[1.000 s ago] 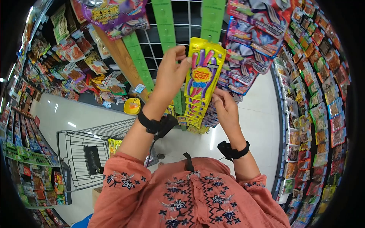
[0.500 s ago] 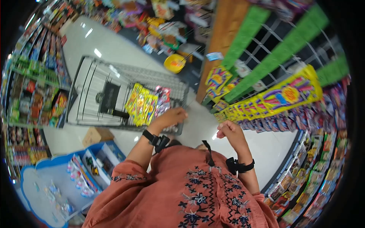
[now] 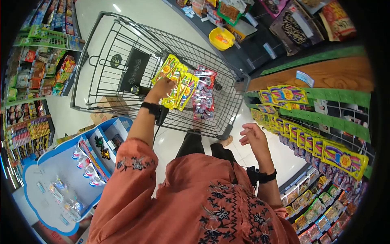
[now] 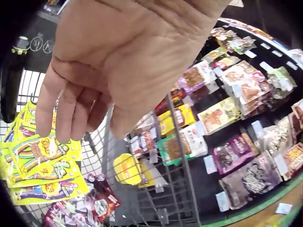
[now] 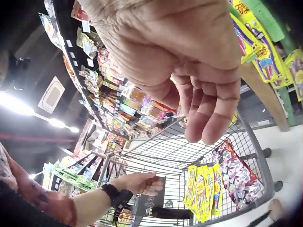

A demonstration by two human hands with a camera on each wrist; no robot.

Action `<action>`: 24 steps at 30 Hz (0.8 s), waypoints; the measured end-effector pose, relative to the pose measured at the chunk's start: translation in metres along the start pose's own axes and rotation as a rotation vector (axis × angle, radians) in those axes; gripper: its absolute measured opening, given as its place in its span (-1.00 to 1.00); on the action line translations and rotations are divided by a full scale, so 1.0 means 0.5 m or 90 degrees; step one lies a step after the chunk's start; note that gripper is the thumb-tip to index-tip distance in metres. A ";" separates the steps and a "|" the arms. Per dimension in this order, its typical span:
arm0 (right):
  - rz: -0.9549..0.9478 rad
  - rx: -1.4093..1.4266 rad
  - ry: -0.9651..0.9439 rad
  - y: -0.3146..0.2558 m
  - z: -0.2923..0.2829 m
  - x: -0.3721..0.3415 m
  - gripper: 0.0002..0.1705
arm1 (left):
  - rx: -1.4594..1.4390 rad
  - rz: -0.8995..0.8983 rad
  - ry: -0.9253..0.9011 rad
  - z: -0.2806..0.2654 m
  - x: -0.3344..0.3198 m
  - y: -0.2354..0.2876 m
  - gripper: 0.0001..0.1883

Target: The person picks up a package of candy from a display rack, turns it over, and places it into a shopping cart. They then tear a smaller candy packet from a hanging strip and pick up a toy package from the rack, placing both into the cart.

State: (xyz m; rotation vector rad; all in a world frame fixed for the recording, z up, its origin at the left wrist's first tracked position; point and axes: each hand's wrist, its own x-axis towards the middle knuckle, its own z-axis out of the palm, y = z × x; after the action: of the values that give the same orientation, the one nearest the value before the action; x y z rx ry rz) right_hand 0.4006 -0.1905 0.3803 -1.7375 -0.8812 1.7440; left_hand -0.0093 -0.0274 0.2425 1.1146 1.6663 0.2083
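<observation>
In the head view my left hand [image 3: 161,89] is over the yellow candy packets [image 3: 187,91] lying in the cart. The left wrist view shows that hand [image 4: 113,61] above the packets [image 4: 45,146], fingers hanging loosely bent, with a gap below them and nothing held. Red and purple packets [image 3: 204,93] lie beside the yellow ones. My right hand [image 3: 256,140] is outside the cart, near its right corner, empty, fingers loosely bent; the right wrist view shows the same hand [image 5: 189,61] relaxed.
The wire cart [image 3: 233,118] stands ahead. Yellow packets [image 3: 345,159] hang on a rack at the right. A blue-edged display bin [image 3: 44,162] is at the lower left. A yellow tub [image 3: 222,38] sits on the dark shelf past the cart.
Both hands have come away from the hanging yellow packet. The view has turned toward the cart, and my left hand has moved over the packets in it.
</observation>
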 end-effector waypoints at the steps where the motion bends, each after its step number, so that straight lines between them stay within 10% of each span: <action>1: 0.020 -0.002 0.004 0.003 0.012 0.007 -0.73 | -0.010 -0.034 0.039 -0.005 0.043 -0.012 -0.55; 11: 0.194 0.026 0.099 0.046 0.086 0.023 -0.74 | 0.226 -0.110 0.018 0.078 0.398 -0.367 -0.31; 24: 0.302 0.006 0.142 0.023 0.090 0.036 -0.75 | 0.219 -0.255 0.086 0.192 0.420 -0.424 -0.41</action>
State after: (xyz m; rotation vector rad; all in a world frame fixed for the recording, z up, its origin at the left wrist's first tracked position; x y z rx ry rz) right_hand 0.3560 -0.1881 0.3584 -2.2129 -0.3809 1.7750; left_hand -0.0470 -0.0229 -0.0686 1.0025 2.0599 -0.2746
